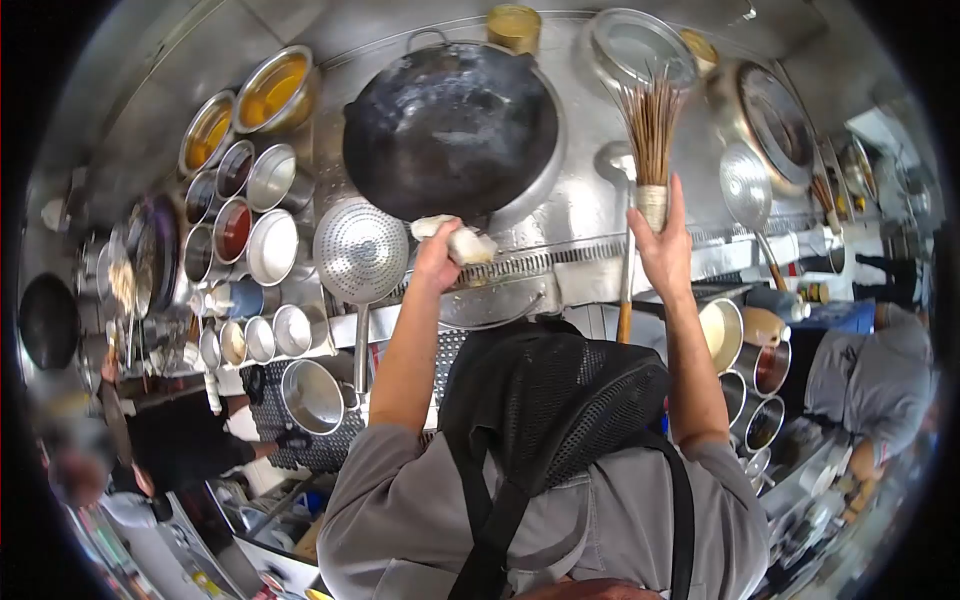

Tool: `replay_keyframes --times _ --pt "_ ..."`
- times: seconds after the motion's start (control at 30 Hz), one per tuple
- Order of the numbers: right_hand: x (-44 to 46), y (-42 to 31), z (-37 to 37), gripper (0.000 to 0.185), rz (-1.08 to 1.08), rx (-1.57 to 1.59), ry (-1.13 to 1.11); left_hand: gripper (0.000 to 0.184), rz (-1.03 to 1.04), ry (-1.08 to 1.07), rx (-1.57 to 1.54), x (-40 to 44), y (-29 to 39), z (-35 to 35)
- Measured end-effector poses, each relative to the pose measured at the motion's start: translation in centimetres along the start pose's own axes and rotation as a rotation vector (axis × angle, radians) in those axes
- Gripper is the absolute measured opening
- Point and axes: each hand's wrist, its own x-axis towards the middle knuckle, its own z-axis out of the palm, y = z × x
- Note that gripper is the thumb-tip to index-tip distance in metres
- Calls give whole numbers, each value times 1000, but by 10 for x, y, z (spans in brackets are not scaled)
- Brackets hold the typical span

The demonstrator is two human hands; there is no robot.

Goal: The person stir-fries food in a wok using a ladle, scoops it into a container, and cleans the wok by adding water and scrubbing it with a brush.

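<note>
A large black wok (450, 130) sits on the steel range in front of me. My left hand (437, 262) is closed around a folded whitish cloth (462, 243), right by the wok's near rim. Bundled bamboo sticks form a wok brush (652, 130), which my right hand (662, 250) grips by its pale bound handle, bristles pointing up and away. The brush is to the right of the wok, apart from it. A ladle (627, 250) with a wooden handle end lies just left of my right hand. Left of my left hand is a perforated strainer (361, 250).
Metal pots of sauces and seasonings (232, 230) crowd the left side, with bowls of yellow liquid (272, 90) behind them. On the right are a skimmer (746, 185) and a lidded pot (770, 125). Other people stand at left (180, 440) and right (870, 375).
</note>
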Motion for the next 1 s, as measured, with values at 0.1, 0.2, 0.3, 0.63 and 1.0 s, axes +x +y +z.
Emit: replay_keyframes --times 0.1,0.2,0.3,0.63,1.0 --pt "-18 40 26 87 -240 86 127 27 -23 0 27 -3 5 10" --pt "-63 131 72 88 19 -312 -197 28 0 -2 160 -2 7 13" --pt "-77 156 68 91 153 -335 -402 30 78 28 249 16 -1 -2" --pt "3 122 44 84 485 34 -428 22 145 99 257 1 -9 19" --pt "-18 134 58 83 62 -186 -241 20 155 84 269 9 -11 9"
